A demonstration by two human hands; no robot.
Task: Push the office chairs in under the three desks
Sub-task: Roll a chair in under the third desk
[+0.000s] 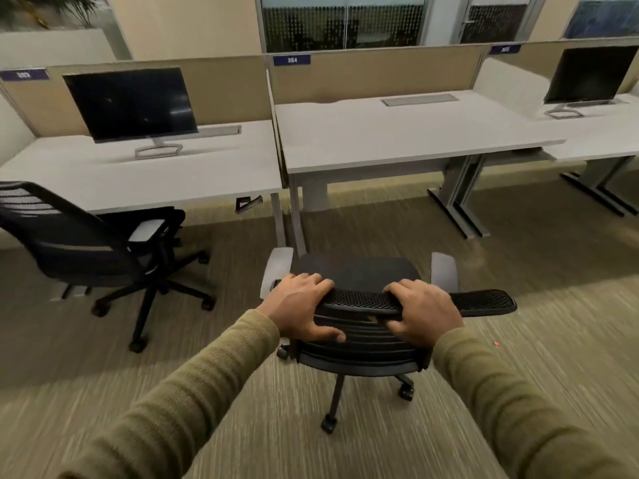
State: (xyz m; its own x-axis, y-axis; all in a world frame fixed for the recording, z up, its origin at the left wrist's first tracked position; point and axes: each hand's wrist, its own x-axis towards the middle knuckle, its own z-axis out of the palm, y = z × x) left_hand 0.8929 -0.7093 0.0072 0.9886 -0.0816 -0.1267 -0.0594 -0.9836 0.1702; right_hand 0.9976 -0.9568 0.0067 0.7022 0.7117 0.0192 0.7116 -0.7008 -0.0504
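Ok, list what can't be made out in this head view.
- Left chair: backrest cut off by the left edge.
- Desk label at left: too blurred to read.
- Held chair: both palms hide the grip; left hand, right hand.
- Right desk: cut off by the right edge.

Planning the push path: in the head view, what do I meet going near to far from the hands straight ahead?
Left hand and right hand gripping the chair backrest → chair seat → bare carpet → middle desk → tan partition → window.
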